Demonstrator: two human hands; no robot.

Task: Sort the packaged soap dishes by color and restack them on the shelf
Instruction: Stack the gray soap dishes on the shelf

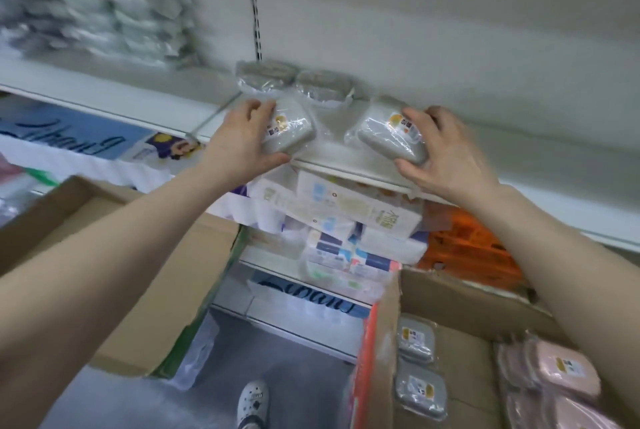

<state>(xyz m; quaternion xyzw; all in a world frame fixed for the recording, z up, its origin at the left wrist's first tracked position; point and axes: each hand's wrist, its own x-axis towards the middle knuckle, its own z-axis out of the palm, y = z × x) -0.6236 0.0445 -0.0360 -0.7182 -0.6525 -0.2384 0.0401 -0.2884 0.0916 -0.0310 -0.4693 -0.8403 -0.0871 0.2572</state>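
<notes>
From the head camera, looking up along both bare arms, each hand has a wrapped grey soap dish at the front edge of the white shelf (346,170); the left hand (242,141) has its fingers curled over the top of the left grey dish (292,132) and its thumb tucked under the near edge, so its grip is closed round the pack; the right hand (440,151) mirrors it on the right grey dish (388,139), fingers over the far corner and thumb at the near corner, likewise closed on it. Both dishes sit tilted, label sides up, with a gap between them; I take it they are being set down side by side, one per hand, to save reaching twice.

Behind them, against the back wall, two more grey packs (294,82) already lie together, which suggests the greys are being gathered here as one colour group; whether the held pair will go on top of those or in front, I cannot tell.

Down at the right, an open cardboard box (450,293) holds further grey dishes (415,366) beside pink dishes (561,376), kept in separate piles; that looks like the stock still waiting. A second cardboard box (152,272) stands under the left arm; its contents are out of sight. On the shelves below lie assorted paper-wrapped packs (346,220).
</notes>
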